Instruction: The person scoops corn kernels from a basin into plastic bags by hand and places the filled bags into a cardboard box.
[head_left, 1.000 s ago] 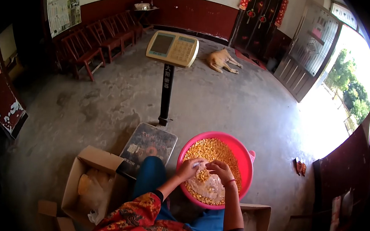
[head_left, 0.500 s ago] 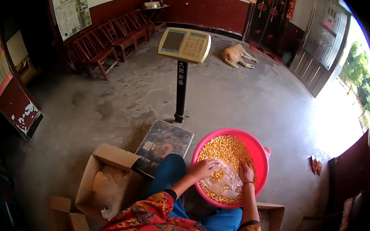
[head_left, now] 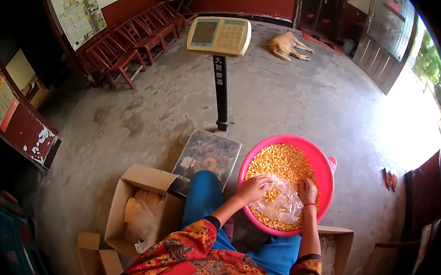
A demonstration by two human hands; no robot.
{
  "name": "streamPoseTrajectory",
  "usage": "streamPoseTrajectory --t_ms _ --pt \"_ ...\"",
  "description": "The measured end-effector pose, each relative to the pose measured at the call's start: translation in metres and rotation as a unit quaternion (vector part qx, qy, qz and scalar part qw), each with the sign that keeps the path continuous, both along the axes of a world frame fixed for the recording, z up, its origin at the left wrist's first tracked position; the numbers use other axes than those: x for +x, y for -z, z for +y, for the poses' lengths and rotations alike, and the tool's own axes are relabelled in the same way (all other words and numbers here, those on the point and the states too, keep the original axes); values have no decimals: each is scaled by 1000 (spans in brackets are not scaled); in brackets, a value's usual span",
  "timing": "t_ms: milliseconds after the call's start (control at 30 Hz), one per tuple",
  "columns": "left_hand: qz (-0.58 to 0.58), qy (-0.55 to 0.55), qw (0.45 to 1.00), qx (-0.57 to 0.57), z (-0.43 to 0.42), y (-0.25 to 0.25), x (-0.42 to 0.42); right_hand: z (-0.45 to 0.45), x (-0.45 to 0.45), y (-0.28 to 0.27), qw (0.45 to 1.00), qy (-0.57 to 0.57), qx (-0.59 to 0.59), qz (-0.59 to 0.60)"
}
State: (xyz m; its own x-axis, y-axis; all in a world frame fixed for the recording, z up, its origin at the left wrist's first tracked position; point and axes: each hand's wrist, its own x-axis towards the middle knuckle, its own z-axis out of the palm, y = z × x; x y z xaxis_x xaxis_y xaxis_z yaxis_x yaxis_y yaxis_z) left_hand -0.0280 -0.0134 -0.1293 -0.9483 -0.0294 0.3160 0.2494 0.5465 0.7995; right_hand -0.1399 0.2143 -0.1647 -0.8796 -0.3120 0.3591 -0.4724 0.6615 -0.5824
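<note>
A clear plastic bag with some corn kernels in its mouth lies on loose yellow corn kernels in a pink basin. At the bag's left edge, my left hand pinches the film between thumb and fingers. My right hand, a red band at its wrist, is closed at the bag's right edge, its fingertips bent down and partly hidden. The basin stands in front of my knees.
A platform scale with a display on a post stands left of the basin. An open cardboard box holds filled plastic bags. Another box is by my right leg. A dog lies farther off, near chairs.
My right hand's fingers have lifted off the kernels and drawn together by the bag's edge. My left hand keeps its pinch. The whole view has shifted slightly with my head.
</note>
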Motion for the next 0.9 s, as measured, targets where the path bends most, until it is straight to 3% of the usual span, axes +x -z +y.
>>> streamPoseTrajectory --t_ms 167,233,267,333,367,400,467,600,733,800,900 --pt "-47 7 999 -3 -1 -7 1 2 -3 5 999 13 -32 -39" --pt "-46 8 999 -15 -1 -9 0 4 -8 10 982 36 -149 -111" --pt "-46 7 999 -6 -1 -9 1 5 -13 13 982 34 -148 -109" --pt "-45 4 999 6 -1 -6 1 9 -24 14 884 85 -356 -291" --pt "-42 3 999 10 -1 -5 0 12 -29 14 847 108 -393 -341" --pt "-40 1 999 14 -1 -6 0 11 -28 5 849 106 -390 -340" --pt "-45 2 999 18 -1 -7 1 6 -25 -12 684 59 -583 -434" --pt "1 -2 1000 12 -1 -2 -2 -25 -14 -59 632 -5 -627 -455" --pt "-49 -22 997 52 0 -3 -2 -62 12 -85 625 -99 -609 -479" --pt "-4 -47 998 45 0 -2 -1 -76 26 -89 622 -139 -588 -498" --pt "8 -43 997 71 0 0 -4 -90 40 -79 685 -129 -538 -474"
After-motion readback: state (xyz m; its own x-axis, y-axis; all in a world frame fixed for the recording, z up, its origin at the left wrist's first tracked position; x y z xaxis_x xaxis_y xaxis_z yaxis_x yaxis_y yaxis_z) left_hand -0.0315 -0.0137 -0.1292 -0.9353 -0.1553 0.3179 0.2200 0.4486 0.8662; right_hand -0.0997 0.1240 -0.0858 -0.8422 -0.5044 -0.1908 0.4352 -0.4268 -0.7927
